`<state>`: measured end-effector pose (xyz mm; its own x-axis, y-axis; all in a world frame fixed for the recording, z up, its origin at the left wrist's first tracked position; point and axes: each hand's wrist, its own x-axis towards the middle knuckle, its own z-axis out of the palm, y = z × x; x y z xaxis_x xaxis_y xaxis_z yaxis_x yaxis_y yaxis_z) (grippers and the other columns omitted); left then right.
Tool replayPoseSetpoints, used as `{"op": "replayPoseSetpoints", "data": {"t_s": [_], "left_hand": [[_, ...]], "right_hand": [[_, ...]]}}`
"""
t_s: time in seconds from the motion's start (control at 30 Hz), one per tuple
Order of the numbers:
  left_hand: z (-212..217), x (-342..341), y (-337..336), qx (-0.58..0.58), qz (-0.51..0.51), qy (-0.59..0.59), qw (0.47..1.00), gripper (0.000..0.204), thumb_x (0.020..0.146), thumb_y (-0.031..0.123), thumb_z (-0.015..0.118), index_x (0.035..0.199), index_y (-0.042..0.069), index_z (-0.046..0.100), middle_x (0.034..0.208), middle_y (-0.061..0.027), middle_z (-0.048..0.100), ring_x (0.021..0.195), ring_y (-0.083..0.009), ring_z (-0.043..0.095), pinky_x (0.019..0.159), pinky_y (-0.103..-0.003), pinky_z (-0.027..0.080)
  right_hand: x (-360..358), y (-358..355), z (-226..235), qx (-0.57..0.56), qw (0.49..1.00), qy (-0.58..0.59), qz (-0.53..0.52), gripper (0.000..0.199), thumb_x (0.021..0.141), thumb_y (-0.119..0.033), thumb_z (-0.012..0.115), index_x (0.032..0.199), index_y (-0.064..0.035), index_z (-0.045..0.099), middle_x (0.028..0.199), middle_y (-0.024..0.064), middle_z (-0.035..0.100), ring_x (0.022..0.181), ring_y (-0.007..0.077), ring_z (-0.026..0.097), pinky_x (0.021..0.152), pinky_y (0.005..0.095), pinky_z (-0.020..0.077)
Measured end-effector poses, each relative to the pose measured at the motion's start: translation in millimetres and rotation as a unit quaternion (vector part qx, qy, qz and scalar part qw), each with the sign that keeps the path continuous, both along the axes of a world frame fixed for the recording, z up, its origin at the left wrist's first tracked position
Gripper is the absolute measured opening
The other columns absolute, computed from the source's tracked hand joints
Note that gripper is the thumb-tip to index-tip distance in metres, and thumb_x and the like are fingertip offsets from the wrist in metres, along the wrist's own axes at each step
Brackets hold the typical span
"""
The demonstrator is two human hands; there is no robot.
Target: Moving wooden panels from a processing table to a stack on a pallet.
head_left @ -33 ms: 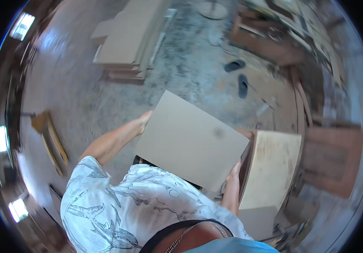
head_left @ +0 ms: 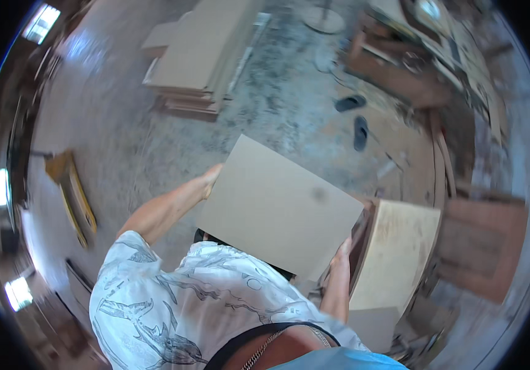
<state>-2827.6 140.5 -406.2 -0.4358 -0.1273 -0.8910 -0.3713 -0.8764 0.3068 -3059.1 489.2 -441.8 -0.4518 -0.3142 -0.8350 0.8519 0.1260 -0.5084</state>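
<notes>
A flat tan-grey board with a dark smudge near its right corner is held tilted in front of my body. My left hand grips its left edge, with the fingers mostly hidden beneath. On the opposite side, my right hand is closed on the right edge close to the near corner. The board hides what lies under it. Just right of my right hand stands a wooden piece with a pale, stained top.
A stack of long boards lies on the concrete floor ahead. At left is a yellow pallet jack. Two dark slippers lie ahead right, before cluttered woodwork. A reddish-brown panel is at far right.
My view has turned slightly, so the board stack and slippers appear a little farther right and the slippers lower. Both hands keep the same hold on the board.
</notes>
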Motion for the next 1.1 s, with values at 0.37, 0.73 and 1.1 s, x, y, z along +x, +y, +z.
{"op": "replayPoseSetpoints", "data": {"t_s": [0.37, 0.73, 1.1], "left_hand": [[-50.0, 468.0, -177.7, 0.039, 0.303, 0.089, 0.948, 0.035, 0.091, 0.035, 0.041, 0.108, 0.009, 0.056, 0.095, -0.0082, 0.062, 0.080, -0.0188, 0.061, 0.066, -0.036, 0.052], [5.1, 713.9, -466.2, -0.054, 0.401, 0.078, 0.911, 0.037, 0.090, 0.027, 0.043, 0.112, 0.001, 0.055, 0.104, -0.0124, 0.061, 0.089, -0.0229, 0.062, 0.074, -0.038, 0.052], [20.8, 882.6, -832.5, -0.193, 0.430, -0.031, 0.882, 0.038, 0.091, 0.028, 0.045, 0.115, -0.001, 0.051, 0.103, -0.0091, 0.059, 0.089, -0.0191, 0.059, 0.072, -0.032, 0.051]], "right_hand": [[317.5, -342.2, 7.3, 0.010, 0.962, 0.046, 0.269, 0.057, 0.088, -0.051, 0.036, 0.124, -0.0080, 0.044, 0.115, 0.0090, 0.054, 0.102, 0.0233, 0.056, 0.080, 0.0383, 0.0500], [536.4, -766.1, -0.2, -0.025, 0.904, 0.007, 0.426, 0.059, 0.092, -0.047, 0.029, 0.130, -0.0030, 0.038, 0.124, 0.0119, 0.049, 0.112, 0.0229, 0.049, 0.091, 0.0378, 0.0416], [697.6, -1205.6, -26.0, -0.104, 0.851, 0.015, 0.514, 0.055, 0.093, -0.044, 0.027, 0.133, -0.0067, 0.037, 0.131, 0.0080, 0.044, 0.119, 0.0201, 0.042, 0.100, 0.0327, 0.0320]]}}
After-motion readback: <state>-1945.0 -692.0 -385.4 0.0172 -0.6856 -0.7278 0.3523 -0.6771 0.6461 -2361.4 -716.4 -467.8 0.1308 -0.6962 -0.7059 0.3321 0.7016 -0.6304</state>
